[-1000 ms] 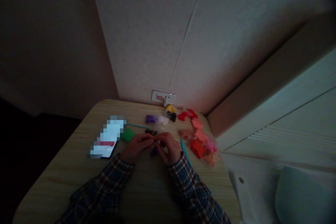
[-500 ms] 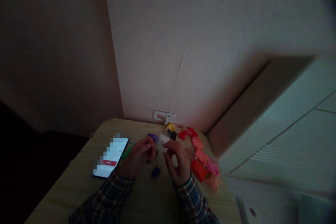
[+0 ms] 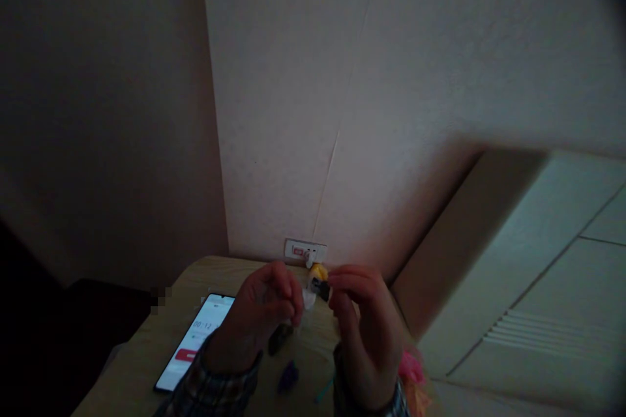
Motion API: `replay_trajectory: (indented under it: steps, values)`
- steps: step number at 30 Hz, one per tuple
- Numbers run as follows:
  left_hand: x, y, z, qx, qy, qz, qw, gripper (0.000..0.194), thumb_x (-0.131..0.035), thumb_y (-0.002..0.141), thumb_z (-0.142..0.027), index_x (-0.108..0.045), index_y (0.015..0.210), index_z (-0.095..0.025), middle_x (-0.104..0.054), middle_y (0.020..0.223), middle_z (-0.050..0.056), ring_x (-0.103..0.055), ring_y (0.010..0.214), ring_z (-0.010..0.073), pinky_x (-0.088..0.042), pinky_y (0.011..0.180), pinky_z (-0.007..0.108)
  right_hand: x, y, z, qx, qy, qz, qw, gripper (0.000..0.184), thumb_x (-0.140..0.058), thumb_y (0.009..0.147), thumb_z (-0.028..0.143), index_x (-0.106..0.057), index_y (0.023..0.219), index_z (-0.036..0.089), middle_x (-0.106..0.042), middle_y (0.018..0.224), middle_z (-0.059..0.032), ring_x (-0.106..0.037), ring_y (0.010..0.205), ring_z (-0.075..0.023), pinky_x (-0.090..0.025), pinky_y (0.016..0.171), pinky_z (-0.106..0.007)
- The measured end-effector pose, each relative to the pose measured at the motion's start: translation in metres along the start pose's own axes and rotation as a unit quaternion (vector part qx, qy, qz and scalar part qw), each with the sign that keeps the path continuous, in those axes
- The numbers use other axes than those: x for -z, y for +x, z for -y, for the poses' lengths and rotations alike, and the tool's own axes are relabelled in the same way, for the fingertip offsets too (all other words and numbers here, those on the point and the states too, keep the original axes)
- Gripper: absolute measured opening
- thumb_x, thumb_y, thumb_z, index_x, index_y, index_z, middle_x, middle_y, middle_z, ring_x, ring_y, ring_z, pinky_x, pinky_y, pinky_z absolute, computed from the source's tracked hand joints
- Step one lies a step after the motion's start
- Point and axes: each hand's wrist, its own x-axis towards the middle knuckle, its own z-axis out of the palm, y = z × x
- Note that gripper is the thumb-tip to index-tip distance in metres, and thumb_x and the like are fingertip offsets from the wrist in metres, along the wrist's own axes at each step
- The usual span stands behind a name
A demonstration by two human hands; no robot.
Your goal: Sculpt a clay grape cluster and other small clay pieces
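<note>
Apparently at a step of fine fingerwork, with left hand (image 3: 249, 326) and right hand (image 3: 369, 332) raised apart above the bench (image 3: 210, 272), each grip curled (cannot tell whether closed on anything). At six o'clock in view, a purple lump (image 3: 288, 376); to reach it, would call for lowering either hand.

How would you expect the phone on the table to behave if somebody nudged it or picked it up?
The phone would probably slide rather than roll or tip, since it lies flat on the table. Its thin, slab-like body suggests stiffness, and its smooth-looking face may be slippery.
</note>
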Motion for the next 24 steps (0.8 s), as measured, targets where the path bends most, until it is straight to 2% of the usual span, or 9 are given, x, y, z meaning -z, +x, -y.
replay_trajectory:
  steps: [7, 10, 15, 20, 24]
  values:
    - [0.011, 0.01, 0.001, -0.017, -0.025, 0.043, 0.999, 0.018, -0.081, 0.064, -0.022, -0.064, 0.069, -0.021, -0.06, 0.059, -0.003, -0.05, 0.048, 0.008, -0.039, 0.049, 0.02, -0.004, 0.009, -0.001, -0.035, 0.001, -0.03, 0.999, 0.015, -0.048, 0.088, 0.017, -0.062, 0.09, 0.023, -0.058, 0.088, -0.0061, -0.057, 0.078, -0.0186, -0.046, 0.061, -0.031]
    - [0.015, 0.011, -0.001, 0.0, -0.016, 0.009, 1.0, 0.012, -0.076, 0.07, -0.029, -0.068, 0.069, -0.02, -0.062, 0.059, -0.001, -0.052, 0.049, 0.0092, -0.041, 0.049, 0.02, -0.002, 0.012, -0.005, -0.039, -0.015, -0.021, 0.999, 0.015, -0.048, 0.088, 0.016, -0.062, 0.089, 0.022, -0.058, 0.088, -0.0059, -0.057, 0.076, -0.0176, -0.045, 0.059, -0.03]
    - [0.021, 0.008, -0.009, 0.006, 0.009, -0.048, 0.999, 0.013, -0.076, 0.071, -0.029, -0.072, 0.07, -0.017, -0.065, 0.059, 0.0, -0.057, 0.052, 0.0088, -0.044, 0.051, 0.017, 0.01, 0.015, -0.009, -0.052, -0.053, -0.001, 0.997, 0.012, -0.051, 0.087, 0.016, -0.062, 0.089, 0.021, -0.058, 0.089, -0.0039, -0.056, 0.077, -0.016, -0.041, 0.056, -0.026]
    - [0.039, 0.011, -0.018, -0.053, 0.005, -0.026, 0.998, 0.014, -0.082, 0.064, -0.023, -0.069, 0.064, -0.017, -0.062, 0.057, -0.003, -0.053, 0.049, 0.0058, -0.042, 0.048, 0.013, 0.025, 0.019, -0.015, -0.065, -0.04, -0.093, 0.993, 0.01, -0.054, 0.084, 0.015, -0.064, 0.085, 0.018, -0.057, 0.082, -0.002, -0.05, 0.061, -0.011, -0.035, 0.051, -0.026]
    - [0.044, 0.013, -0.02, -0.056, 0.01, -0.043, 0.997, 0.017, -0.083, 0.061, -0.02, -0.067, 0.062, -0.018, -0.059, 0.058, -0.005, -0.052, 0.05, 0.0054, -0.044, 0.048, 0.013, 0.028, 0.02, -0.018, -0.066, -0.043, -0.14, 0.987, 0.011, -0.054, 0.082, 0.013, -0.064, 0.081, 0.018, -0.056, 0.074, -0.0011, -0.048, 0.056, -0.0108, -0.032, 0.049, -0.026]
